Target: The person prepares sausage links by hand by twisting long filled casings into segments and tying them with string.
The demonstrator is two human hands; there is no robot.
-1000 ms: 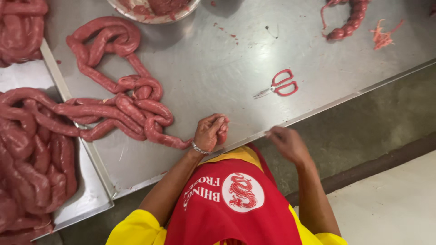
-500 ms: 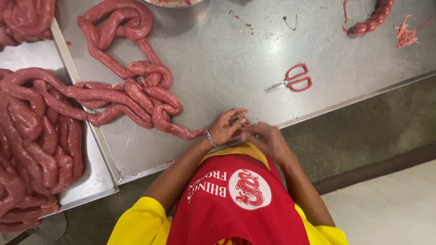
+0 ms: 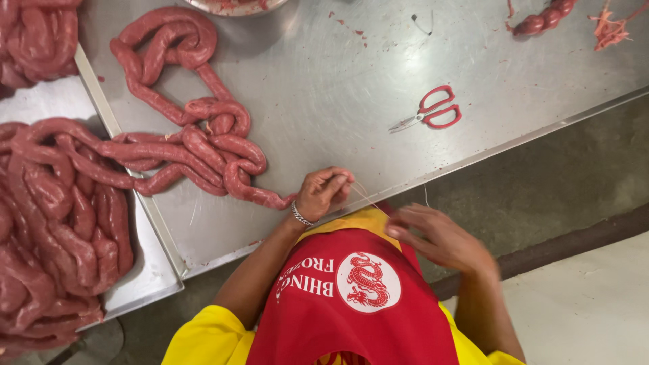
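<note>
Our left hand (image 3: 323,192) pinches thin string (image 3: 365,196) at the sausage rope's (image 3: 203,145) end on the steel desk (image 3: 324,74); our right hand (image 3: 439,240), fingers loosely spread, holds the string's other end | red scissors (image 3: 433,111) lie apart

A wide bare stretch of the steel table (image 3: 324,81) lay open through the middle of the frame, between the coiled sausage rope (image 3: 196,145) at the left and the red scissors (image 3: 433,111) right of centre. The tray (image 3: 145,270) at lower left was heaped with sausage and left little room. A thin string (image 3: 368,198) crossed the gap between the left hand (image 3: 323,192) and right hand (image 3: 439,238) at the table's near edge.
</note>
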